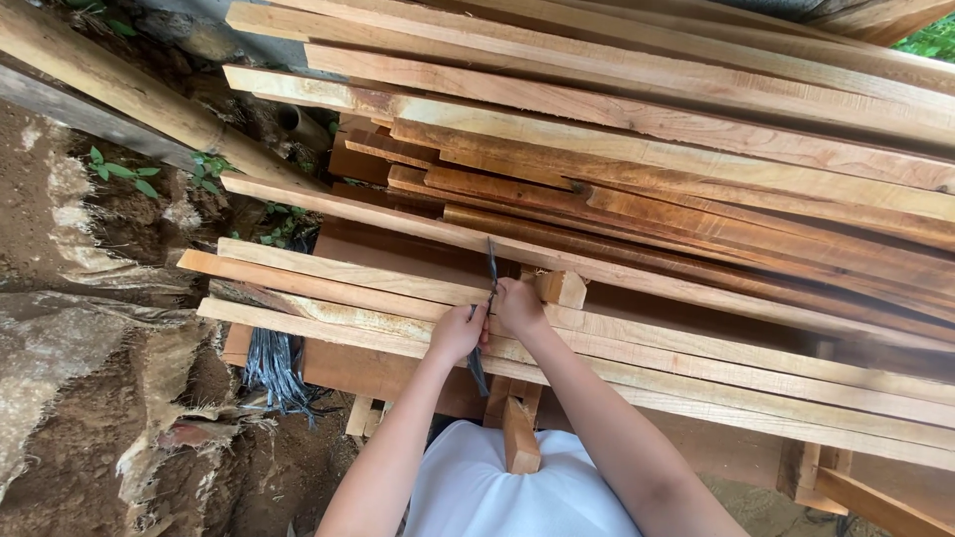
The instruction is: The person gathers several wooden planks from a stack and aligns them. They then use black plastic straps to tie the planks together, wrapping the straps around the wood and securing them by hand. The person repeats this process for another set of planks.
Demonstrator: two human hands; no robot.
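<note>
Gripping a dark strap between them, both hands meet over the front edge of a stack of sawn planks; the left hand is curled shut on the lower run of the strap, the right hand is curled shut on it just above, and the two hands touch or nearly touch; the strap is thin, flat and blackish-grey, frayed into narrow strands, rising upright from the hands across the plank edges and hanging below the left hand in a short dark tail; it lies near the middle of the view, just beside a small wooden block wedged among the boards; the planks are long, pale to reddish-brown, rough-sawn, laid flat in layers that slant across the view, their ends uneven on the left; a bundle of similar dark strands spills out under the lowest boards at the left, well apart from the hands; a short offcut stands below the stack in front of the person's white shirt; the ground is bare brown earth with torn, pale sacking spread over it and a few small green weeds; a thick round pole runs diagonally at the upper left; daylight, outdoors.
</note>
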